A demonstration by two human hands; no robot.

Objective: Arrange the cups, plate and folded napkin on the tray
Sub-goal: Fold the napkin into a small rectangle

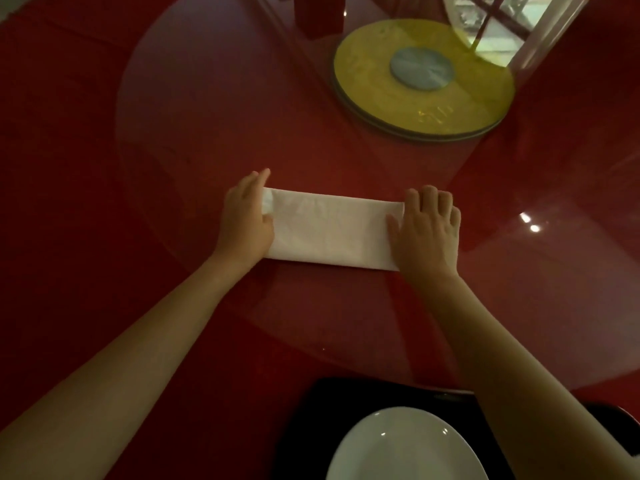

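Left hand (246, 221) flat, fingers together, pressing the left end of a folded white paper napkin (330, 230) on the red glass-topped table (138, 133); right hand (427, 228) flat, fingers slightly spread, pressing its right end. Nearer, right: white round plate (403, 448) on black tray (311, 427).

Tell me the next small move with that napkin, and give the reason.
Probably fold it across once more, bringing one short end over to the other. The white napkin lies as a long strip on the red table, left hand and right hand flat on its ends, not gripping. Near the person, the white plate already fills much of the black tray.
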